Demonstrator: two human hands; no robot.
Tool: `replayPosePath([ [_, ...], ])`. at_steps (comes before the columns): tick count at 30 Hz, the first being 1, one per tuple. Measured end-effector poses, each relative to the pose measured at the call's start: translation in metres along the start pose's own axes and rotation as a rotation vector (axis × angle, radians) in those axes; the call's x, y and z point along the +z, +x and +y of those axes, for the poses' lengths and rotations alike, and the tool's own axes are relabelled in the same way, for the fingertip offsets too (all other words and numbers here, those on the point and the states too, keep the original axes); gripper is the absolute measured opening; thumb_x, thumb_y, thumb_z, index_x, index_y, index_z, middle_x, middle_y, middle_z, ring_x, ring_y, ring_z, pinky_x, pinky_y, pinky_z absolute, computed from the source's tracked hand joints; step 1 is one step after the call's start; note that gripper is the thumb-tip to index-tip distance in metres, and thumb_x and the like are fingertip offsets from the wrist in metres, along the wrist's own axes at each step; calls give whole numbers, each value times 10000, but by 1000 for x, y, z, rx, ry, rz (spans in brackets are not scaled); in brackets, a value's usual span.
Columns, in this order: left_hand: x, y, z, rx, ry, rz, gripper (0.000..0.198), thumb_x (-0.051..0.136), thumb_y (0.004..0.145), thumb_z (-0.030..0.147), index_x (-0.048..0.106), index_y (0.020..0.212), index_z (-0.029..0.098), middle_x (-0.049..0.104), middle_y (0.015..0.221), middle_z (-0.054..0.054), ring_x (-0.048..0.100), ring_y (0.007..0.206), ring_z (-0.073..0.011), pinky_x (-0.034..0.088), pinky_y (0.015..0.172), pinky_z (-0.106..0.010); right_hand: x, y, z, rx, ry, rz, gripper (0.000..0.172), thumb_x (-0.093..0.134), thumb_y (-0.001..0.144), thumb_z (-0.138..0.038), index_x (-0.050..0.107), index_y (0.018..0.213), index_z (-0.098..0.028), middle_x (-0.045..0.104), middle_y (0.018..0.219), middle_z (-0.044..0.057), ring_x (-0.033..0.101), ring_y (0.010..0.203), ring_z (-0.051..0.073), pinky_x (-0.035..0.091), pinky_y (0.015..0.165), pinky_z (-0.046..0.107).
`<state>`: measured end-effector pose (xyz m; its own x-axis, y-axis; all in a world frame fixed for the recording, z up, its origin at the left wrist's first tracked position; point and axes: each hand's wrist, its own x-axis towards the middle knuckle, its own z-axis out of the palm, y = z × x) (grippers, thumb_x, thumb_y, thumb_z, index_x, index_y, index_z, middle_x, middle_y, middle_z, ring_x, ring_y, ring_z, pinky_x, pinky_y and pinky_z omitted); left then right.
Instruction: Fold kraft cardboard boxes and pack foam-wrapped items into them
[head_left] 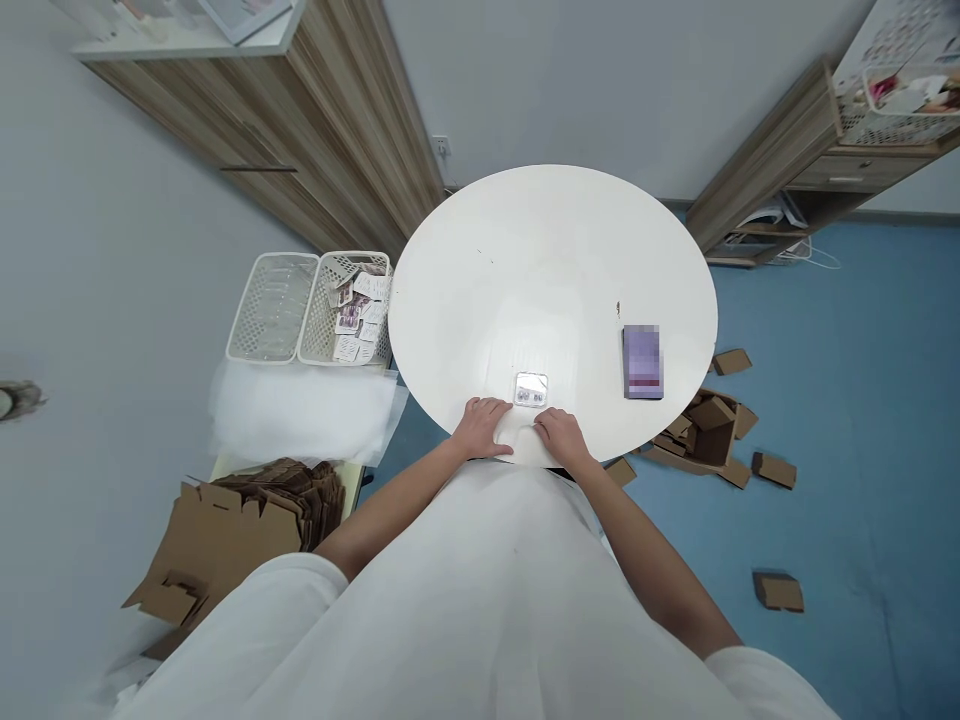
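Looks like a small packing room or back office of some little online shop, not a home. There's a round white table (547,270) in the middle on a blue floor (847,400), with plain grey walls all round. Flattened cardboard boxes (225,540) are piled up on the left, and more folded brown cartons (709,430) are scattered over the floor on the right. Two white plastic baskets (311,305) sit beside the table, one full of small carded items. Wood-grain cabinets (322,130) and a shelf unit (795,160) with another basket line the walls.
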<state>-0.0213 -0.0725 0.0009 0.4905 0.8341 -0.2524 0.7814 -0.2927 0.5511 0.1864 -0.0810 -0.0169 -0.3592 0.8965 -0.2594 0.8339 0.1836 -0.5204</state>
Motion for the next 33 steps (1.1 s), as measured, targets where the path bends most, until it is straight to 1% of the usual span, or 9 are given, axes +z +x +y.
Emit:
replayPosePath([
  [2, -3, 0, -2, -3, 16, -6, 718, 700, 574, 445, 447, 1214, 242, 503, 1222, -93, 414, 1165, -301, 174, 1025, -477, -6, 3, 1, 23, 68, 8, 203, 382, 872, -244, 583, 848, -217, 608, 861, 49, 536, 804, 190, 375, 716, 324],
  [7, -2, 7, -10, -79, -55, 72, 255, 451, 805, 262, 580, 1025, 256, 623, 1075, -40, 546, 1023, -212, 250, 1005, -450, -22, 4, 6, 7, 216, 1, 210, 412, 855, -319, 576, 946, -226, 619, 919, 39, 560, 843, 183, 412, 760, 339],
  [12, -7, 17, -17, -153, -212, 121, 285, 365, 847, 306, 607, 972, 222, 660, 985, -36, 597, 921, -197, 426, 856, -349, -29, -10, 22, 2, 319, 75, 653, 657, 647, -454, 441, 1217, -219, 562, 1121, 77, 523, 1032, 239, 390, 894, 404],
  [17, -15, 25, -21, -221, -273, 140, 255, 377, 845, 351, 595, 809, 225, 656, 817, -8, 604, 739, -178, 457, 679, -296, -23, -7, 36, 295, 464, 211, 347, 440, 799, -385, 526, 1092, -219, 623, 941, 51, 577, 891, 198, 454, 770, 357],
  [21, -15, 40, -21, -347, -203, 116, 211, 406, 825, 329, 578, 780, 215, 612, 694, -5, 571, 644, -176, 431, 603, -294, -16, 8, 36, 467, 419, 277, 335, 407, 800, -361, 537, 1069, -209, 630, 796, 30, 577, 737, 188, 446, 661, 322],
  [25, -11, 51, -20, -395, -4, 126, 151, 434, 799, 238, 581, 823, 211, 615, 800, -37, 579, 782, -205, 418, 706, -335, -8, 18, 30, 500, 216, 270, 323, 380, 815, -281, 519, 1096, -202, 629, 811, 38, 564, 730, 182, 395, 615, 287],
  [29, -5, 51, -19, -358, 177, 231, 253, 481, 779, 236, 560, 1018, 206, 566, 1072, -104, 518, 1002, -259, 375, 820, -391, 0, 21, 24, 389, -61, 376, 302, 392, 810, -188, 525, 1080, -173, 607, 944, 90, 527, 875, 211, 362, 738, 324],
  [31, -3, 50, -19, -282, 247, 294, 380, 492, 769, 204, 496, 1149, 204, 498, 1215, -129, 450, 1116, -283, 325, 887, -422, 3, 23, 22, 305, -198, 441, 300, 400, 797, -119, 543, 1053, -183, 579, 1044, 117, 491, 977, 235, 322, 823, 371],
  [33, -1, 50, -20, -137, 311, 299, 413, 453, 772, 119, 483, 1168, 233, 453, 1294, -113, 392, 1193, -271, 264, 939, -441, 4, 24, 21, 184, -305, 439, 332, 396, 778, -48, 564, 1009, -218, 547, 1144, 113, 455, 1064, 238, 273, 885, 404],
])
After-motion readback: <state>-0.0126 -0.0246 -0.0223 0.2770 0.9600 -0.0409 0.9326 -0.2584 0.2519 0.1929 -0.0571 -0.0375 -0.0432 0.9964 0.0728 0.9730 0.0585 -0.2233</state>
